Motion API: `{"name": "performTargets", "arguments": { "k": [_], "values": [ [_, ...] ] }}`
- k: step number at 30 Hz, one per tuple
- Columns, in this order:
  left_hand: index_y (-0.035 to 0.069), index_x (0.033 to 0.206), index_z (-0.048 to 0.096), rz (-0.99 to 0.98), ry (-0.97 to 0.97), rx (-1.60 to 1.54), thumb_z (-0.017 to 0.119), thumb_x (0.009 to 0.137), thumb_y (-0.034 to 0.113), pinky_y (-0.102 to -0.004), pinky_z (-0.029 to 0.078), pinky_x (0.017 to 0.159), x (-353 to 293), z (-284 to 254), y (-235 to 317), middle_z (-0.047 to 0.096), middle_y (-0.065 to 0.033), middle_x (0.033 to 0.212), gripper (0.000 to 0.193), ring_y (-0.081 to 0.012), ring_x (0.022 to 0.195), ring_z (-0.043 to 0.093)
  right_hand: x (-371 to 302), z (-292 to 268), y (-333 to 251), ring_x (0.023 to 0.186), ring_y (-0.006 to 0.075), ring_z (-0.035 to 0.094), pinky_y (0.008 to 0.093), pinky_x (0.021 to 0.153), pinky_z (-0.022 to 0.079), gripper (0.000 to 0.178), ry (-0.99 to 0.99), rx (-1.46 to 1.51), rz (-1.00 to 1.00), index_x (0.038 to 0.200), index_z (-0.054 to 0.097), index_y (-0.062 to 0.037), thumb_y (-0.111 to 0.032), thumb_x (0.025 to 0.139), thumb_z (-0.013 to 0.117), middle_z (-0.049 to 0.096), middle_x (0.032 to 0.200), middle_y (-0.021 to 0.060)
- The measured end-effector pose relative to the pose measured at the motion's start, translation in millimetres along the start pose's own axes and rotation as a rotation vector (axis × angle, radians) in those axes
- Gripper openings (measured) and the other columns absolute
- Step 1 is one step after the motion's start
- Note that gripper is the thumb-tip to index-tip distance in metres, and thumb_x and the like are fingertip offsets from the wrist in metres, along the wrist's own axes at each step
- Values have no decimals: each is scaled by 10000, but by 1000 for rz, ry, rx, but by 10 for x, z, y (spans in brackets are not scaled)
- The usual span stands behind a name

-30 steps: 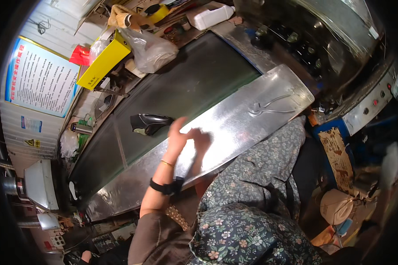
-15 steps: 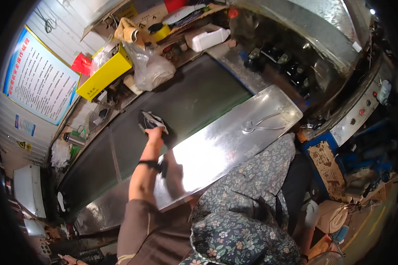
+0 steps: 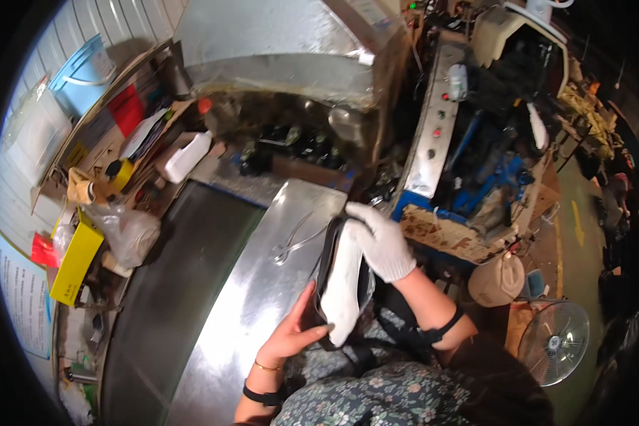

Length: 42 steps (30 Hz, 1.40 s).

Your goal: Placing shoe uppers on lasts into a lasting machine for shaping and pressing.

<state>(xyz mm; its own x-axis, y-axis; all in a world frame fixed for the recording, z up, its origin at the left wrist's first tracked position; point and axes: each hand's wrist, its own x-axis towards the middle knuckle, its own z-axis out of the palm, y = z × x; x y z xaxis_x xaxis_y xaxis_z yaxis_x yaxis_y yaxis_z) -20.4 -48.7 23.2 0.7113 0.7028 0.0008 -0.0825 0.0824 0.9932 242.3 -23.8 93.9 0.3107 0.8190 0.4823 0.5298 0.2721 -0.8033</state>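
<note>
In front of me is a black shoe upper [image 3: 325, 259] with a white, foot-shaped piece, seemingly a shoe last [image 3: 343, 291], showing in its opening. My left hand [image 3: 291, 332], bare, grips the near end, with its thumb over the rim. At the far end my right hand [image 3: 382, 241], in a white knitted glove, is closed around the edge of the upper and the white piece; some of its fingers are hidden. A pair of metal pincers [image 3: 282, 253] lies on the shiny metal tabletop [image 3: 227, 319], just left of the upper.
A dark conveyor belt [image 3: 181, 263] runs along the left side of the tabletop. Beyond stands a machine under a metal hood [image 3: 277, 50]. At left, a shelf carries a yellow box [image 3: 78, 261] and a plastic bag [image 3: 129, 234]. A fan [image 3: 555, 343] stands on the right.
My view has turned right. My left hand has come back from over the belt, where it held a dark upper. My gloved right hand has risen from the lower right onto the upper and white piece.
</note>
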Motion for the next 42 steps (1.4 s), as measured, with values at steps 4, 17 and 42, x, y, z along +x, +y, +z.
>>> {"name": "performTargets", "arguments": {
  "k": [4, 17, 42],
  "values": [
    [84, 1461, 444, -206, 237, -499, 509, 1034, 471, -385, 411, 1081, 731, 162, -226, 506, -95, 1442, 581, -221, 1306, 488, -413, -62, 15, 921, 273, 698, 372, 775, 563, 244, -471, -388, -270, 1077, 674, -119, -296, 913, 644, 699, 1054, 101],
    [10, 1338, 534, 339, 278, 576, 685, 933, 279, -402, 424, 1065, 1001, 435, -433, 609, -213, 1263, 509, -362, 1240, 552, -713, -94, 582, 1080, 331, 671, 376, 925, 525, 301, -338, 45, 189, 1228, 667, -76, -206, 973, 573, 666, 1236, 158],
    [54, 1279, 529, -292, 346, -116, 753, 884, 78, -277, 506, 818, 1083, 32, -570, 651, -32, 1051, 455, -132, 916, 600, -984, 370, 629, 727, 319, 713, 432, 661, 575, 226, -689, -779, 130, 1001, 532, -34, -252, 945, 538, 685, 833, 142]
  ]
}}
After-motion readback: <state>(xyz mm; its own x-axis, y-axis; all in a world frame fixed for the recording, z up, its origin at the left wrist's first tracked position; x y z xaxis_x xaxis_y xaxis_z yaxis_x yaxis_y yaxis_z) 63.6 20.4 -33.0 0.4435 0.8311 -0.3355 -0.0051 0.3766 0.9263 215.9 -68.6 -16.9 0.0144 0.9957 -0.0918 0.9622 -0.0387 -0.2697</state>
